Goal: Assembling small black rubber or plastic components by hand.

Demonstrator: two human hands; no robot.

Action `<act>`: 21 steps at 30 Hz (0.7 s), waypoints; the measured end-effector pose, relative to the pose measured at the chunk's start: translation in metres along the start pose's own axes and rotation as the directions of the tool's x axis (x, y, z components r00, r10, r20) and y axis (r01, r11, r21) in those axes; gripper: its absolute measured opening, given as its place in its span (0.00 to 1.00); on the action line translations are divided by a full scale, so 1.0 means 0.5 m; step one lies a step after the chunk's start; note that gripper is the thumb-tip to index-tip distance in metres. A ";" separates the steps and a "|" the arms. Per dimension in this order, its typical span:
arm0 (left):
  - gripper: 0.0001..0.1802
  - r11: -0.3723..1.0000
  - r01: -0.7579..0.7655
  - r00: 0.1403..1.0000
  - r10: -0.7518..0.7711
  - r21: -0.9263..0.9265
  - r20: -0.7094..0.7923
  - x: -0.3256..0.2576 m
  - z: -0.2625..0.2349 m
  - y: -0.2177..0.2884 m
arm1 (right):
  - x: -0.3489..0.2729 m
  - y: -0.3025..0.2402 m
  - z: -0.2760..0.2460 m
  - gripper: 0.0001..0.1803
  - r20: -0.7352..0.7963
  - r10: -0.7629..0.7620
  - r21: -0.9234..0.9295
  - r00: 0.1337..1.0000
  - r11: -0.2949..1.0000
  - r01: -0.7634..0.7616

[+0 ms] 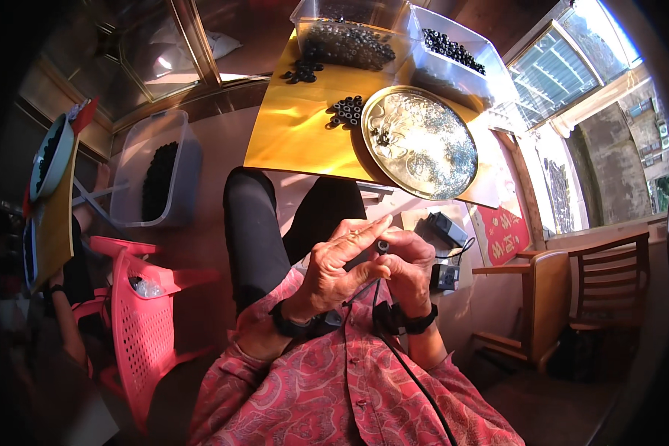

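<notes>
My left hand (333, 269) and my right hand (413, 269) meet in front of my chest, over my lap. Between their fingertips is a small black cylindrical piece (382, 246) with a pale, ring-like end. Right thumb and index finger pinch it, while the left thumb and bent fingers close in from the other side. Beyond my knees, a yellow-topped table (290, 141) carries a round, shiny metal tray (453, 160) with a few small dark pieces on it. Left of the tray, a cluster of similar black pieces (346, 111) sits on the yellow surface.
Clear plastic boxes of black pieces (453, 50) stand at the table's far edge. A clear tub (189, 178) is on the floor at left, near a pink plastic chair (143, 327). Another person's arm (68, 327) shows far left. Wooden chairs (550, 305) stand right.
</notes>
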State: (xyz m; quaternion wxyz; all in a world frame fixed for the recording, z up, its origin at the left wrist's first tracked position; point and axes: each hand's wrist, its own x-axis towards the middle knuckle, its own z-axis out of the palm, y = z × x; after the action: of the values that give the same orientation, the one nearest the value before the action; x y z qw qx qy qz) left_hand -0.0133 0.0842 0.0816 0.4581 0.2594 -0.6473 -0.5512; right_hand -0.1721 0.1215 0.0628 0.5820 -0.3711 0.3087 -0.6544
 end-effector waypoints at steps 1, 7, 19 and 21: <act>0.32 1.000 -0.001 1.000 0.001 0.001 -0.003 0.001 -0.002 -0.004 | 0.000 0.001 0.003 0.17 0.003 -0.014 -0.024 1.000 1.000 0.014; 0.32 0.989 -0.056 0.998 0.057 -0.138 0.000 -0.004 -0.006 -0.017 | 0.000 -0.001 0.018 0.16 -0.012 -0.015 -0.082 1.000 0.997 0.014; 0.32 0.953 0.057 0.998 -0.057 -0.297 0.007 -0.011 -0.015 -0.016 | 0.011 0.006 0.022 0.20 0.042 0.072 -0.015 0.997 0.997 -0.071; 0.33 0.973 0.000 1.000 -0.002 -0.230 -0.011 -0.006 -0.019 -0.019 | 0.017 0.004 0.021 0.19 0.048 -0.022 -0.205 0.999 0.978 0.031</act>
State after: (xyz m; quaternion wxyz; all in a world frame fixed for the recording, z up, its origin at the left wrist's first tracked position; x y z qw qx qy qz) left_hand -0.0054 0.0797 0.0713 0.4883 0.2079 -0.5764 -0.6214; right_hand -0.1624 0.1132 0.0679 0.5385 -0.4483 0.3565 -0.6180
